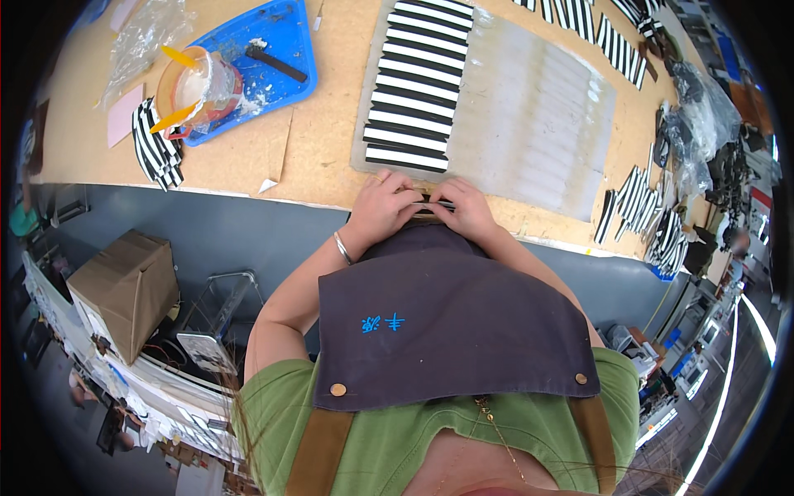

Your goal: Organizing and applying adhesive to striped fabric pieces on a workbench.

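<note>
Tan worktable (322, 169); blue lettering (383, 323) marks your apron (463, 322). Below the striped row (419, 91), your left hand (385, 204) and right hand (466, 209) pinch a dark strip (426, 199).

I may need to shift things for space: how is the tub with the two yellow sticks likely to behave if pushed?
The tub may tip if its yellow sticks get knocked, since they jut past its rim. It could slide unevenly, given the white residue on the blue tray beside it. Its wall might feel sticky, if that residue is on it too.
</note>
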A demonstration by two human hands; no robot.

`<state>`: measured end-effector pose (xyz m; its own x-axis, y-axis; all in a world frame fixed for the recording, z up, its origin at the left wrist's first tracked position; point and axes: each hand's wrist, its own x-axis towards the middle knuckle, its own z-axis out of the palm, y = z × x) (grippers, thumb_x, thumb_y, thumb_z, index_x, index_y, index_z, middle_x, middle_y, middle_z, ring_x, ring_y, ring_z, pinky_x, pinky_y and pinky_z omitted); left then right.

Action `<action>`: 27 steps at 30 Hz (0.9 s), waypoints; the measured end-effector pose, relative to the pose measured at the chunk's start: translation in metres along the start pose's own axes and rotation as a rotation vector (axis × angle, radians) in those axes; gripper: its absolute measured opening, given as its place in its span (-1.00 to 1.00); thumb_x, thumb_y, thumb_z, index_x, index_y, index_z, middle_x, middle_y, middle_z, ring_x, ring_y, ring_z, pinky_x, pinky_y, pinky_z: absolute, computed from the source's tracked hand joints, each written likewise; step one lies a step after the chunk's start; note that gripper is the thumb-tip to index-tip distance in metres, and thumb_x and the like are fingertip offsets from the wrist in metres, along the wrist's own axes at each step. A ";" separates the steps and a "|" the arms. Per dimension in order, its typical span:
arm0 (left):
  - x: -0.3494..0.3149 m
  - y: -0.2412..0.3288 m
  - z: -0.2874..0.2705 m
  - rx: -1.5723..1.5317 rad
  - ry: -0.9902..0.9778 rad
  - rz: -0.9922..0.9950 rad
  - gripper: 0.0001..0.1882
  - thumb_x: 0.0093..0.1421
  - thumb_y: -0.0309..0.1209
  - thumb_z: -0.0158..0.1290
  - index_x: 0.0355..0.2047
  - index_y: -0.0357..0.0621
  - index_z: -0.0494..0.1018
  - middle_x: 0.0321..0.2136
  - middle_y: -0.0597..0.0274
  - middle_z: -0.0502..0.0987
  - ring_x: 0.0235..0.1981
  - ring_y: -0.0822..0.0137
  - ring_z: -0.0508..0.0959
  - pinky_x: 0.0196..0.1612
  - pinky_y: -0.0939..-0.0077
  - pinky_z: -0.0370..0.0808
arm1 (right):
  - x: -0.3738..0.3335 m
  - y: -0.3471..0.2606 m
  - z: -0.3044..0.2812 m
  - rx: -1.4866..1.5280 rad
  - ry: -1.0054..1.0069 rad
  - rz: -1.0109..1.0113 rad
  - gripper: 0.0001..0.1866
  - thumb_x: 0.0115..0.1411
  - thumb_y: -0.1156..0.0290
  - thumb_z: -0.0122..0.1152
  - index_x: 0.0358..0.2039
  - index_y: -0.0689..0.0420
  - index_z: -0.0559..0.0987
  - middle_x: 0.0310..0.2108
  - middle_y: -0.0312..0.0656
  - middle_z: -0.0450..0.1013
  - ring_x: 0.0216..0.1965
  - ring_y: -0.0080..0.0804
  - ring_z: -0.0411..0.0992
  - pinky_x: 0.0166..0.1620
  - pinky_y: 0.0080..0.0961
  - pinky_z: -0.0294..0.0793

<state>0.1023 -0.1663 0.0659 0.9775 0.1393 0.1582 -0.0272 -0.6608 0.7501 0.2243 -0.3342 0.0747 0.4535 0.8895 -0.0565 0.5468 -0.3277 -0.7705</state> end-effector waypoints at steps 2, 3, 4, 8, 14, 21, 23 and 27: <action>0.000 -0.008 0.000 -0.058 0.046 -0.044 -0.84 -0.06 -0.40 0.23 -0.41 -0.01 0.55 -0.51 0.32 0.42 -0.41 0.25 0.41 -0.32 0.39 0.35 | 0.003 -0.006 0.000 0.060 -0.001 0.083 -0.85 0.02 0.43 0.29 -0.38 0.06 0.50 -0.42 -0.21 0.47 -0.35 -0.23 0.43 -0.27 -0.37 0.43; -0.001 -0.012 -0.001 -0.116 0.091 -0.089 -0.87 -0.03 -0.41 0.22 -0.41 -0.04 0.56 -0.58 0.30 0.41 -0.47 0.24 0.41 -0.35 0.39 0.36 | 0.005 -0.006 0.001 0.138 0.035 0.124 -0.85 0.06 0.43 0.26 -0.35 0.08 0.49 -0.41 -0.18 0.48 -0.39 -0.23 0.44 -0.32 -0.38 0.43; 0.000 -0.014 -0.004 -0.116 0.092 -0.087 -0.87 -0.03 -0.41 0.22 -0.41 -0.04 0.56 -0.58 0.30 0.41 -0.47 0.24 0.41 -0.35 0.39 0.36 | 0.007 -0.005 0.001 0.216 0.071 0.165 -0.85 0.10 0.43 0.23 -0.32 0.10 0.47 -0.40 -0.15 0.50 -0.44 -0.23 0.45 -0.37 -0.39 0.43; 0.001 -0.023 -0.017 -0.077 0.155 -0.441 -0.84 0.02 -0.41 0.17 -0.34 -0.08 0.50 -0.65 0.26 0.40 -0.52 0.24 0.42 -0.44 0.36 0.37 | 0.009 0.003 0.002 0.200 0.085 0.260 -0.84 0.12 0.44 0.21 -0.29 0.12 0.46 -0.43 -0.14 0.51 -0.52 -0.28 0.45 -0.47 -0.44 0.41; 0.002 -0.030 -0.017 0.048 0.138 -0.527 -0.84 0.02 -0.43 0.15 -0.36 -0.08 0.44 -0.66 0.24 0.41 -0.52 0.25 0.43 -0.46 0.35 0.38 | 0.009 0.014 0.010 0.126 0.101 0.309 -0.89 0.07 0.46 0.23 -0.38 0.13 0.50 -0.57 -0.18 0.47 -0.61 -0.38 0.43 -0.50 -0.50 0.39; 0.000 -0.035 -0.018 0.042 0.173 -0.499 -0.88 0.00 -0.45 0.17 -0.43 -0.09 0.46 -0.63 0.23 0.41 -0.51 0.22 0.43 -0.43 0.34 0.38 | 0.015 0.011 0.014 0.060 0.157 0.345 -0.89 0.02 0.44 0.29 -0.46 0.13 0.52 -0.57 -0.19 0.46 -0.60 -0.37 0.43 -0.50 -0.48 0.40; 0.001 -0.031 -0.020 0.043 0.142 -0.511 -0.87 -0.01 -0.45 0.18 -0.41 -0.08 0.47 -0.58 0.23 0.43 -0.47 0.21 0.44 -0.40 0.34 0.38 | 0.015 0.011 0.014 0.058 0.144 0.352 -0.88 0.02 0.43 0.30 -0.45 0.12 0.52 -0.52 -0.20 0.46 -0.58 -0.36 0.44 -0.49 -0.48 0.41; -0.003 -0.017 -0.019 0.233 0.224 -0.263 -0.76 -0.05 -0.38 0.22 -0.34 -0.02 0.48 -0.35 0.24 0.42 -0.29 0.19 0.43 -0.28 0.30 0.36 | 0.005 0.004 0.005 -0.073 0.193 0.281 -0.81 -0.02 0.37 0.34 -0.38 0.07 0.53 -0.38 -0.21 0.40 -0.42 -0.28 0.43 -0.36 -0.42 0.44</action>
<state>0.0960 -0.1422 0.0649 0.8744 0.4660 0.1356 0.2908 -0.7267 0.6224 0.2258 -0.3294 0.0681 0.7143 0.6870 -0.1332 0.4278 -0.5793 -0.6938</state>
